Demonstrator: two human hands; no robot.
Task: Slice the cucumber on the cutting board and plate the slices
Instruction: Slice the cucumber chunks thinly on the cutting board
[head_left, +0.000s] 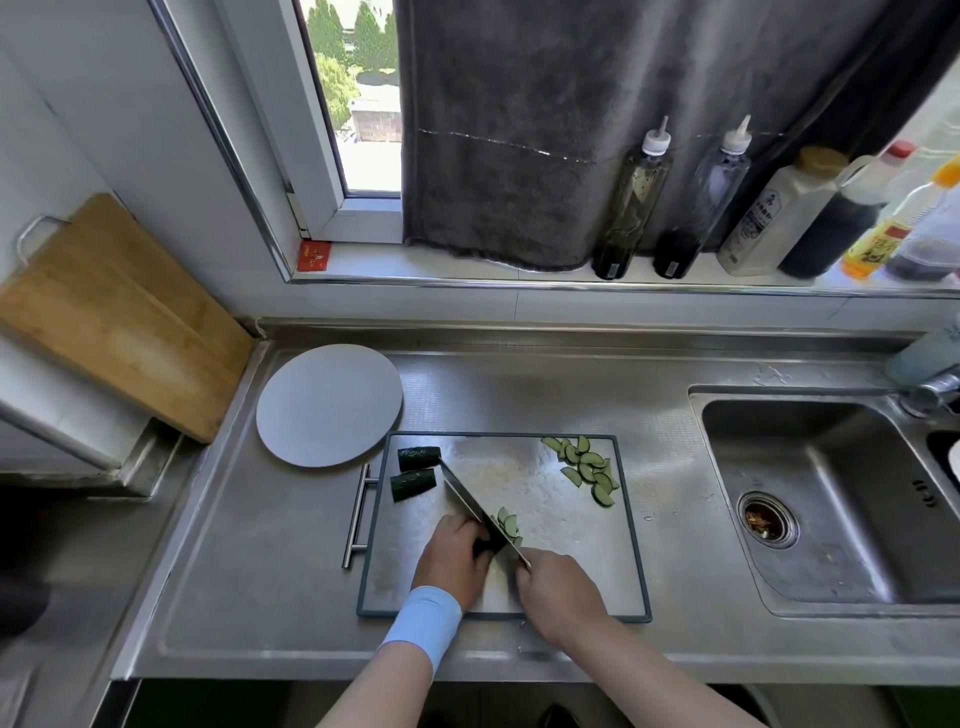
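We see the left hand (454, 558) with fingers curled down over a dark cucumber piece (485, 546), pinning it to the cutting board (571, 540). The right hand (558, 587) is wrapped round the handle of a knife (465, 501), whose blade runs away to the left, right against the left fingers. A few fresh slices (509, 525) lie just beside the blade. Two cucumber chunks (415, 470) sit at the board's far left corner, a heap of slices (589, 467) at its far right. The round plate (330, 405) rests on the table (260, 545), near the board's far left corner.
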